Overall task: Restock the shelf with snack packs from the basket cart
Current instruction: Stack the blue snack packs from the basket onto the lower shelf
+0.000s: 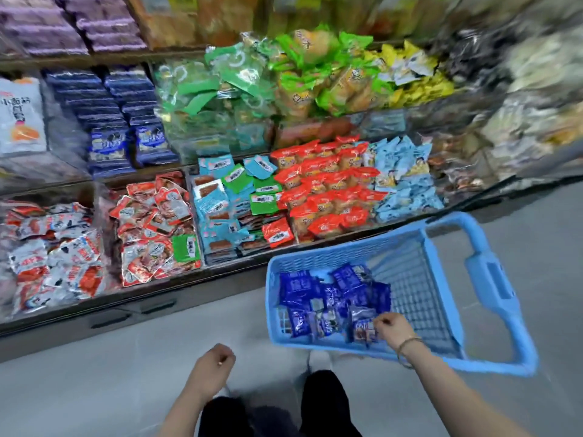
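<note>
A light blue basket cart (441, 310) stands on the floor at the lower right, with several dark blue snack packs (334, 291) lying in its left half. My right hand (392, 329) reaches into the cart's near side, fingers pinched on a small blue snack pack (364, 330). My left hand (214, 369) hovers over the floor left of the cart, curled into a loose fist with nothing in it. Matching dark blue packs (126, 134) are stacked on the upper left of the shelf (151, 305).
The tiered shelf holds bins of red (328, 187), green (227, 80), light blue (403, 181), yellow (413, 80) and silver-red packs (53, 250). The cart's handle (492, 279) juts to the right. Grey floor (94, 389) runs along the shelf. My legs in dark trousers (321, 402) show at the bottom.
</note>
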